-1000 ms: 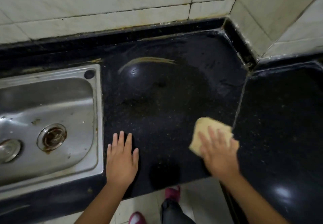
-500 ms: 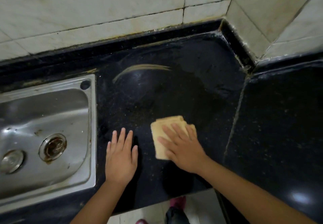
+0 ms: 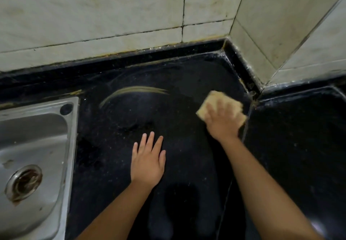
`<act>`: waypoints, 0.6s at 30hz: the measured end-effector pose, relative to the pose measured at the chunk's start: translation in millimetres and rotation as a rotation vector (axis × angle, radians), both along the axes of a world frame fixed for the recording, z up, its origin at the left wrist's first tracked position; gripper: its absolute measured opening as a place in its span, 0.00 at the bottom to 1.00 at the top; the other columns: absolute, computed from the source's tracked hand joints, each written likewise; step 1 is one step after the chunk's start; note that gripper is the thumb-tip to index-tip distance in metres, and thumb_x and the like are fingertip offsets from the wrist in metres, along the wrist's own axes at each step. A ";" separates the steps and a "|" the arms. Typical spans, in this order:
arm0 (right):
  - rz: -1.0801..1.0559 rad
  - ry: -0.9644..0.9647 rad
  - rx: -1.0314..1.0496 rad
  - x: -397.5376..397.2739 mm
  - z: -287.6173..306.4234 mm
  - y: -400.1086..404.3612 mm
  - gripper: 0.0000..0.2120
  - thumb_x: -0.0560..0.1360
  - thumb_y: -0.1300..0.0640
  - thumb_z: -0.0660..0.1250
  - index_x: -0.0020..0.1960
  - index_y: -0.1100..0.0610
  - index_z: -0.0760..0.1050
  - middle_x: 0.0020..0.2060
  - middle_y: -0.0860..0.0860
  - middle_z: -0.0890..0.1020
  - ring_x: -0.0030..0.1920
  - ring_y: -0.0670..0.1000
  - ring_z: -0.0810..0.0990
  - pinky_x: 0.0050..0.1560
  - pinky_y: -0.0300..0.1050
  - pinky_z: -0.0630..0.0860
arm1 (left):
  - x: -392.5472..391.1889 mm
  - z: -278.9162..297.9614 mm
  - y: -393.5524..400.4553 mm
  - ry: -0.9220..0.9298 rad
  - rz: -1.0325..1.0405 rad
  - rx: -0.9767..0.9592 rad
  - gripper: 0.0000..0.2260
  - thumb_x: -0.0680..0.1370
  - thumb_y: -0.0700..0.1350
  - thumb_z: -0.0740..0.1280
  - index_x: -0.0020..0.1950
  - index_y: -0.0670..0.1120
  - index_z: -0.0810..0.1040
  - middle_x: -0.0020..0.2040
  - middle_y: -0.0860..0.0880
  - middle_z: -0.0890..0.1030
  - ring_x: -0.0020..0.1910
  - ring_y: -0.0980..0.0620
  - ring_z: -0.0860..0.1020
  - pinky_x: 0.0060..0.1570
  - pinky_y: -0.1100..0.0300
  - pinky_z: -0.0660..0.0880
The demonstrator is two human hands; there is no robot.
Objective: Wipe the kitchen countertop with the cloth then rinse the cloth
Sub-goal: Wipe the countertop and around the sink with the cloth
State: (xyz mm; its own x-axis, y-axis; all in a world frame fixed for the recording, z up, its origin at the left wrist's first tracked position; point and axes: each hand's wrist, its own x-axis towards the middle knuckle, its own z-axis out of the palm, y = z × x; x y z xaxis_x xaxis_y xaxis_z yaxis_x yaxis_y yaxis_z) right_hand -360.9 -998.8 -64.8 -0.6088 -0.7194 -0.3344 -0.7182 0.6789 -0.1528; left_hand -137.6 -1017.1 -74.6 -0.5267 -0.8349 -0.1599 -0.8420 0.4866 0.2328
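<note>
- At the far left a steel sink is set into the black tabletop; its round drain looks rusty, and a small dark hole sits in the sink's back right corner.
- Just right of the sink, toward the back, a pale curved streak arcs across the dark stone.
- The left hand lies palm down on the tabletop between the sink and the other arm, with straight fingers slightly spread; this grip is open and holds nothing.
- Farther right and toward the back, the right hand presses flat on a tan cloth. The fingers look straight on top of the cloth rather than curled round it, though the hand is blurred. This grip is open as well, pushing down on the cloth.
- The cloth lies on the tabletop near the back right corner of this slab, just beside the seam that runs between it and the next slab on the right.
- Behind everything, stained pale wall tiles rise from a black upstand, and an angled tiled corner juts out at the upper right.
</note>
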 end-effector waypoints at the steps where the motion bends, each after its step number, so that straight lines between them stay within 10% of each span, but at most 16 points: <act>1: 0.112 -0.002 -0.015 20.3 -2.8 -6.3 0.23 0.81 0.47 0.45 0.75 0.44 0.45 0.76 0.51 0.42 0.75 0.58 0.39 0.70 0.66 0.40 | -0.4 -1.0 -2.4 0.006 0.005 0.001 0.35 0.70 0.59 0.30 0.75 0.52 0.52 0.77 0.50 0.49 0.75 0.50 0.44 0.71 0.55 0.39; 5: 0.418 0.035 -0.097 67.5 -6.5 34.3 0.23 0.76 0.44 0.47 0.70 0.41 0.64 0.73 0.50 0.63 0.73 0.57 0.61 0.67 0.66 0.57 | -4.9 -4.9 -7.0 0.034 0.011 0.007 0.38 0.68 0.59 0.30 0.74 0.52 0.55 0.76 0.50 0.52 0.75 0.51 0.46 0.72 0.54 0.41; 9: 0.252 -0.039 0.075 9.7 -5.7 107.1 0.39 0.64 0.36 0.30 0.74 0.40 0.51 0.76 0.46 0.47 0.76 0.53 0.43 0.72 0.59 0.44 | -4.1 -5.7 -0.9 0.040 0.009 0.028 0.37 0.68 0.59 0.31 0.74 0.51 0.57 0.76 0.50 0.53 0.75 0.50 0.46 0.71 0.54 0.41; 18: -0.014 0.018 0.046 -40.1 1.1 -45.3 0.23 0.81 0.47 0.42 0.76 0.45 0.43 0.76 0.50 0.40 0.75 0.57 0.37 0.71 0.64 0.37 | -6.0 -12.3 -0.3 0.062 0.031 -0.040 0.24 0.75 0.53 0.50 0.64 0.45 0.75 0.66 0.42 0.74 0.67 0.41 0.69 0.64 0.44 0.60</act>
State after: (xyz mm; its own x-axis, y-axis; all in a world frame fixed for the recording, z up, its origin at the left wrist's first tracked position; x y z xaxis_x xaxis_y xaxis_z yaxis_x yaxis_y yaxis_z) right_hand -401.0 -1044.1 -63.7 -0.6253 -0.6946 -0.3556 -0.7107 0.6951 -0.1080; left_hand -143.6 -1017.4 -86.9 -0.5087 -0.8559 -0.0937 -0.8413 0.4709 0.2656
